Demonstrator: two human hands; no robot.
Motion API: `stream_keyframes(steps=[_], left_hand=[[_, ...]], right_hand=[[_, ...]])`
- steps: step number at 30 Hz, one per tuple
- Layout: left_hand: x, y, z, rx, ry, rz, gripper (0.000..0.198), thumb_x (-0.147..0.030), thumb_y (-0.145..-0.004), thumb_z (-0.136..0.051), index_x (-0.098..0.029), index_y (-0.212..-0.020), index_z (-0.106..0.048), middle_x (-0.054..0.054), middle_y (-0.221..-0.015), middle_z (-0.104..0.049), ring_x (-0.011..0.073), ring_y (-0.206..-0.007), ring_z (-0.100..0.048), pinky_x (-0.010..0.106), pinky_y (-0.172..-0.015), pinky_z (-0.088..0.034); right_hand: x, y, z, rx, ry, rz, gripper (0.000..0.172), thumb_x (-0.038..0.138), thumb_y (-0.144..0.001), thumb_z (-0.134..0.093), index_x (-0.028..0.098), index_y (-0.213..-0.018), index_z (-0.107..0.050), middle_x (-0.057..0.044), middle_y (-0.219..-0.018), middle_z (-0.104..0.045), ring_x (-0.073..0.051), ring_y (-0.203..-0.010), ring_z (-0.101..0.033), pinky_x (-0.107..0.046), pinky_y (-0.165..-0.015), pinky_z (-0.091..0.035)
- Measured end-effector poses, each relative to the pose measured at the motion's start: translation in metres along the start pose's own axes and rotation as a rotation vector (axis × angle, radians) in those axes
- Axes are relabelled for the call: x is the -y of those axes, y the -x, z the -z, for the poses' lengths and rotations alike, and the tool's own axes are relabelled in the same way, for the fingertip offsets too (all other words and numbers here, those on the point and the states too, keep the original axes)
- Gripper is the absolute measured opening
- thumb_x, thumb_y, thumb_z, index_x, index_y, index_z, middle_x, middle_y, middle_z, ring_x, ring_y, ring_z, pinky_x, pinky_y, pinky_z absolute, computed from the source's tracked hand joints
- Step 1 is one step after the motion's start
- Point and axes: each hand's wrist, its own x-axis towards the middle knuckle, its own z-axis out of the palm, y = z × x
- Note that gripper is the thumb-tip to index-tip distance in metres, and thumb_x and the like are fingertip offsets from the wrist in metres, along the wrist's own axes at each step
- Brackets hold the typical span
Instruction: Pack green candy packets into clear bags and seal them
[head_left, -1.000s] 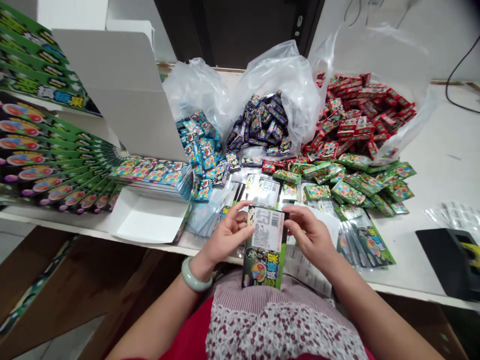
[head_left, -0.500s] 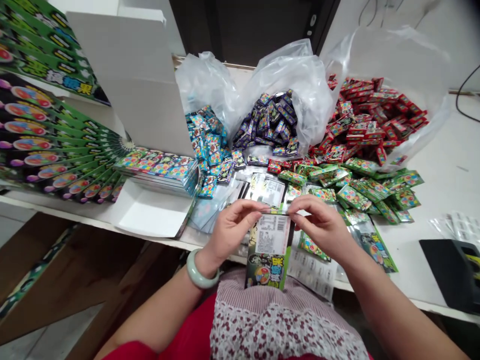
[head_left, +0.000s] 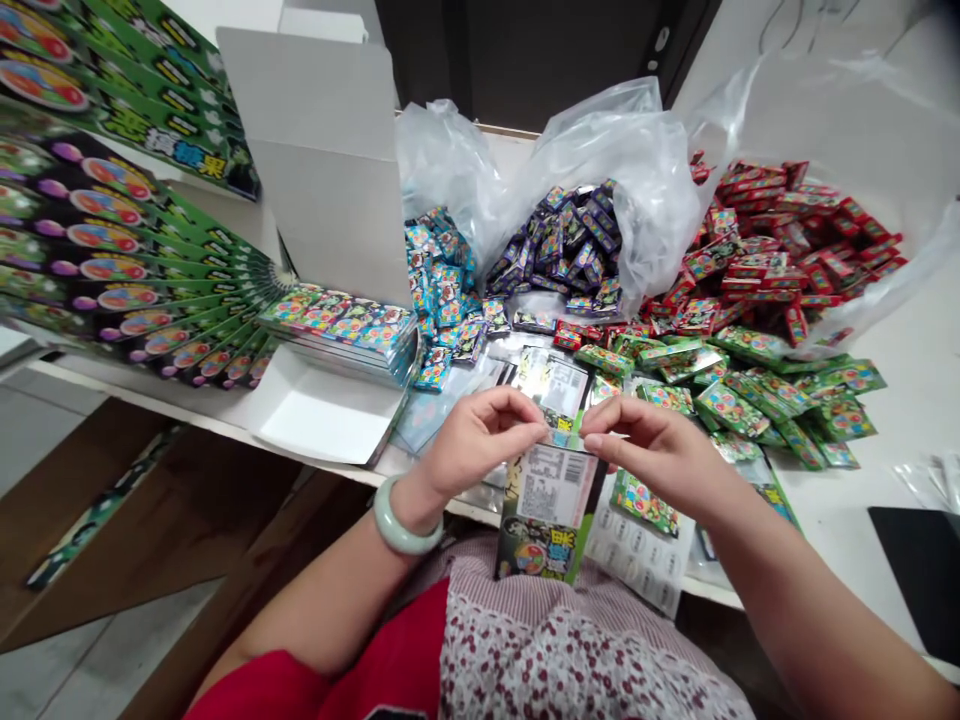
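Observation:
My left hand (head_left: 484, 440) pinches the top left edge of a flat printed packet (head_left: 544, 490), dark and green with a white label and barcode. At its top right edge my right hand (head_left: 649, 450) pinches too. The packet hangs upright over the table's front edge, its lower end by the apron. Behind the hands lies another labelled packet (head_left: 553, 382). A sheet of round white stickers (head_left: 637, 560) lies just right of the held packet, with a green candy pack (head_left: 645, 503) on top.
Small blue (head_left: 450, 295), purple (head_left: 559, 240), red (head_left: 780, 245) and green packs (head_left: 772, 390) lie heaped across the table, partly in clear bags. An open white box (head_left: 322, 405) and fanned green cards (head_left: 150, 270) are at left. A black flat object (head_left: 919, 570) lies at right.
The view has shifted, so the table's things appear further right. Both hands still hold the packet's top edge, with its top tilted slightly more to the right.

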Motion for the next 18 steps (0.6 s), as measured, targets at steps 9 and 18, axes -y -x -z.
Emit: stream_keyframes(steps=[9,18], left_hand=[[-0.006,0.004,0.014,0.235,-0.086,-0.043,0.008,-0.022,-0.085,-0.064,-0.016,-0.085,-0.069,0.008,-0.095,-0.071,0.0169,-0.088,-0.066,0.032,-0.080,-0.054],[0.023,0.018,0.008,0.137,-0.162,-0.163,0.006,-0.016,-0.086,-0.063,-0.019,-0.091,-0.063,0.004,-0.095,-0.067,0.0142,-0.094,-0.065,0.027,-0.081,-0.053]], right_hand=[[-0.014,0.017,-0.001,-0.086,0.200,0.191,0.008,0.028,-0.089,-0.061,0.022,-0.087,-0.065,-0.004,-0.092,-0.067,-0.016,-0.088,-0.062,-0.029,-0.072,-0.051],[-0.037,0.030,-0.022,-0.238,0.362,0.374,0.012,0.014,-0.090,-0.056,0.023,-0.097,-0.060,-0.004,-0.098,-0.062,-0.015,-0.095,-0.060,-0.031,-0.079,-0.052]])
